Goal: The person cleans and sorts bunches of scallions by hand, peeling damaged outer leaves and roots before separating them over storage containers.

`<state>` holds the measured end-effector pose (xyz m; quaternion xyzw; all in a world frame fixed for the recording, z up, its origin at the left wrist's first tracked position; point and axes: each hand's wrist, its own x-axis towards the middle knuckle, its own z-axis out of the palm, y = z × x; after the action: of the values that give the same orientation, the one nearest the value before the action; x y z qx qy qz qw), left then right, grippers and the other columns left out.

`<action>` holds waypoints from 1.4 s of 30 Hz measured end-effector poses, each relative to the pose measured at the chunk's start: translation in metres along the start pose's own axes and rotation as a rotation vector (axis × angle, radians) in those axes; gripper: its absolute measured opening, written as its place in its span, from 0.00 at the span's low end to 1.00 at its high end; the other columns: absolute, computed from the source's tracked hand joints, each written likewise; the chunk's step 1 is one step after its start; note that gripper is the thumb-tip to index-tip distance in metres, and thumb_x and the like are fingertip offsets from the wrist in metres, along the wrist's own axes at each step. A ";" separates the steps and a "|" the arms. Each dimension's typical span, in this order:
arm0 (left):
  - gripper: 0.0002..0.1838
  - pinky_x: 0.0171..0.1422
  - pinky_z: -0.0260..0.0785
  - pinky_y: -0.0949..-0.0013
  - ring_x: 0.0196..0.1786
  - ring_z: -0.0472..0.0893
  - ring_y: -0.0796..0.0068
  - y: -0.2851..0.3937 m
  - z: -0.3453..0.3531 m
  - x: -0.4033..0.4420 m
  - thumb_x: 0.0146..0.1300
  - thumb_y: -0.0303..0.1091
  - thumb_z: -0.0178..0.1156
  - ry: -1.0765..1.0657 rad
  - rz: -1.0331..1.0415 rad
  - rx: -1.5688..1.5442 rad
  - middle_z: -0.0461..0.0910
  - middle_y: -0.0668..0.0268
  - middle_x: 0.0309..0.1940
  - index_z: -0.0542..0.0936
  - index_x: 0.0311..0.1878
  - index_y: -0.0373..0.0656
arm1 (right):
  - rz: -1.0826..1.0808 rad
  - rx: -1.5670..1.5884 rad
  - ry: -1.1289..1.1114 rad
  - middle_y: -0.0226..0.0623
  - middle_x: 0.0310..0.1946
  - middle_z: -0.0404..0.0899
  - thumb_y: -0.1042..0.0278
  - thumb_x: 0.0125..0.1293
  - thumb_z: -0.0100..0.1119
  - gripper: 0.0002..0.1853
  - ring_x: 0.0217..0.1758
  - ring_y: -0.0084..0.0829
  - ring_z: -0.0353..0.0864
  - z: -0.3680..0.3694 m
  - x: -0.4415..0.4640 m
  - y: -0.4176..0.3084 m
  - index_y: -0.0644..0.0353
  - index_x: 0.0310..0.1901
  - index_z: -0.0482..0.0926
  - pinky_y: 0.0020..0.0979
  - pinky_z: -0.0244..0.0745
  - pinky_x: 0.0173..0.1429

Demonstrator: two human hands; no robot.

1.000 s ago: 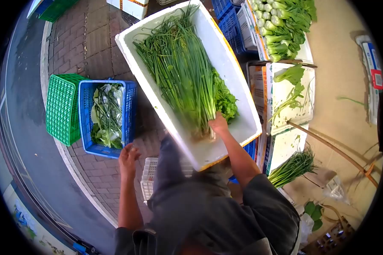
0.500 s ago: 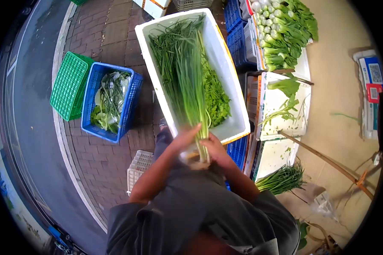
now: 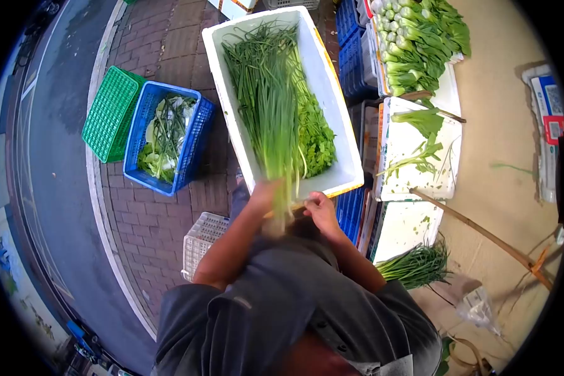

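Observation:
A long white foam box [image 3: 349, 150] lies in front of me, tilted, holding long thin green stalks and leafy greens [image 3: 316, 138]. My left hand [image 3: 266, 195], smeared by motion, is wrapped round the lower part of a bunch of green stalks [image 3: 271, 125], whose pale ends hang over the box's near edge. Just right of these ends is my right hand [image 3: 321, 210], its fingers pinched together at the box's near rim. What lies between those fingers is too small to make out.
Left of the box stand a blue basket [image 3: 197, 135] with leafy scraps and a green crate [image 3: 111, 113]. A white crate [image 3: 202, 241] is near my left arm. Bok choy [image 3: 413, 47], a bundle of thin greens [image 3: 417, 264] and a wooden stick [image 3: 482, 232] are on the right.
My right hand has come off the stalks and moved slightly right. My left hand has shifted left with the bunch. The view has shifted slightly, and the blue basket appears farther up.

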<state>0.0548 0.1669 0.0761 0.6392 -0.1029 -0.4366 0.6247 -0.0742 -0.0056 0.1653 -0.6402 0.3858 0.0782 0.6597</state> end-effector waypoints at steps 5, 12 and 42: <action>0.17 0.31 0.80 0.60 0.32 0.82 0.67 0.047 0.005 -0.014 0.64 0.34 0.68 0.210 -0.537 -0.508 0.83 0.59 0.40 0.79 0.54 0.42 | -0.197 -0.278 0.098 0.31 0.28 0.79 0.70 0.68 0.62 0.14 0.30 0.21 0.78 -0.016 0.027 0.034 0.69 0.51 0.77 0.26 0.74 0.36; 0.16 0.32 0.80 0.61 0.31 0.82 0.67 0.078 0.021 -0.041 0.66 0.32 0.66 0.194 -0.408 -0.524 0.84 0.58 0.39 0.78 0.55 0.39 | 0.096 0.137 -0.249 0.34 0.33 0.81 0.58 0.66 0.66 0.18 0.35 0.26 0.79 0.035 0.068 -0.006 0.66 0.47 0.81 0.27 0.74 0.38; 0.18 0.48 0.82 0.50 0.47 0.84 0.59 0.094 -0.027 -0.057 0.74 0.38 0.55 0.163 -0.523 -0.803 0.83 0.60 0.47 0.75 0.62 0.41 | 0.175 0.641 0.250 0.33 0.34 0.77 0.72 0.73 0.58 0.23 0.27 0.26 0.72 0.113 0.074 -0.059 0.61 0.67 0.68 0.30 0.72 0.35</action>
<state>0.0780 0.2057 0.1801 0.3843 0.2871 -0.5326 0.6973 0.0584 0.0578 0.1532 -0.3697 0.5218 -0.0699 0.7656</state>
